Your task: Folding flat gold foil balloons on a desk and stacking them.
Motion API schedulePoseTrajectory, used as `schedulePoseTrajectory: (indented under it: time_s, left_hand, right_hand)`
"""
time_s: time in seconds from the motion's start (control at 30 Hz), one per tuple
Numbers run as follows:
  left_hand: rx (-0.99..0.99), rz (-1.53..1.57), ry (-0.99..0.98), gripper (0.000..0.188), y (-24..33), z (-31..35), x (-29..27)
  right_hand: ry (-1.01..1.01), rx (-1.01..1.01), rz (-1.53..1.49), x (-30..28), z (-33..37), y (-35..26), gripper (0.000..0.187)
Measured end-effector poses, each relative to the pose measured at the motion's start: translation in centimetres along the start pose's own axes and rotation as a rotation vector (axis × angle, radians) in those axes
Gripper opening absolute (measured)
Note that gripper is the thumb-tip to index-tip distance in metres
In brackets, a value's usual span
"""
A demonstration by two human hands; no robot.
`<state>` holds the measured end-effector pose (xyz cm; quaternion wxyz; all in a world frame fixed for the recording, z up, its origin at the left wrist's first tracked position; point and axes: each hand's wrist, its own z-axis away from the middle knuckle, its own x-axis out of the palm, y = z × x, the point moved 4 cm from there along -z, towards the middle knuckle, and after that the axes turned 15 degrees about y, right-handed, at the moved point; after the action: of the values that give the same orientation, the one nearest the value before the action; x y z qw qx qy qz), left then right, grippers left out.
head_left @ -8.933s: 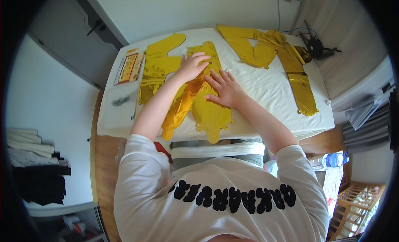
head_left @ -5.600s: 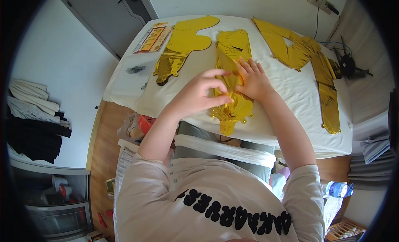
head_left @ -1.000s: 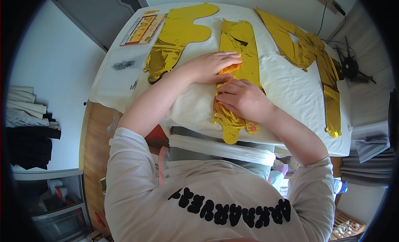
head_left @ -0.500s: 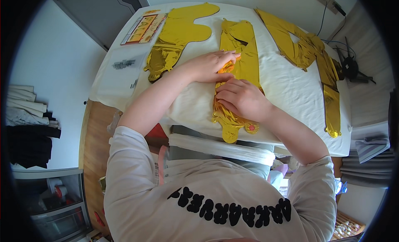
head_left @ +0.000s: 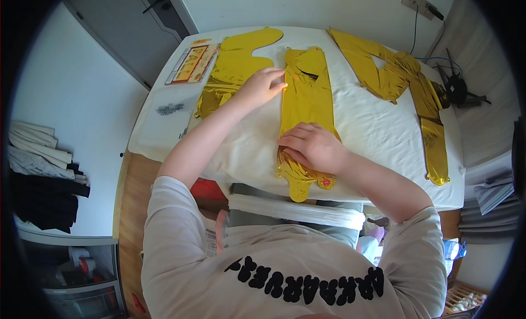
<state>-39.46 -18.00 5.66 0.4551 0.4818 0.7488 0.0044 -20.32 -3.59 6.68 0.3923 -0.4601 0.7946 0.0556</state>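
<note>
A flat, uninflated gold foil balloon [head_left: 307, 102] lies lengthwise in front of me on the white-covered table, with small tabs at both ends and a dark slit near its far end. My left hand [head_left: 262, 89] is at its upper left edge, thumb and fingers apart, the fingertips at or just touching the foil. My right hand [head_left: 313, 147] rests on the lower part, its curled fingers gripping the left edge. Wrinkled foil shows below that hand, beside a small red round mark on one tab.
Another gold foil balloon [head_left: 233, 58] lies to the left, next to a printed picture card [head_left: 193, 63] and a clear plastic bag [head_left: 163, 119]. A third, folded gold balloon [head_left: 383, 80] stretches along the right side near a black stand [head_left: 460, 89]. The white table cover [head_left: 367, 132] shows between them.
My left hand has moved away from the middle of the balloon, toward its far left edge. The bunched, orange-shining foil there now lies flatter. My right hand stays on the lower part. The view has shifted slightly.
</note>
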Motion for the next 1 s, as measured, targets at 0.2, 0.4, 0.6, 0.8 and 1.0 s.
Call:
schedulePoseTrajectory:
  time_s: [0.2, 0.4, 0.6, 0.8, 1.0]
  left_hand:
    - [0.194, -0.131, 0.043, 0.041, 1.0, 0.1, -0.2]
    - [0.324, -0.262, -0.048, 0.041, 1.0, -0.5, -0.5]
    - [0.510, -0.310, -0.091, 0.045, 0.2, -1.8, -1.2]
    - [0.303, -0.203, -0.204, 0.043, 0.1, -4.1, -0.5]
    - [0.112, -0.585, 0.102, 0.033, -1.0, -7.8, 1.4]
  right_hand:
    - [0.027, 0.017, -0.018, 0.4, 0.1, 0.2, 0.029]
    - [0.009, 0.024, -0.032, 0.2, 0.1, 0.1, 0.024]
    - [-0.003, -0.031, 0.010, 0.5, 0.1, 0.0, 0.024]
    - [-0.008, -0.046, 0.017, 0.4, 0.5, 0.4, 0.026]
    - [-0.045, -0.039, 0.002, 0.4, 0.2, 0.2, 0.023]
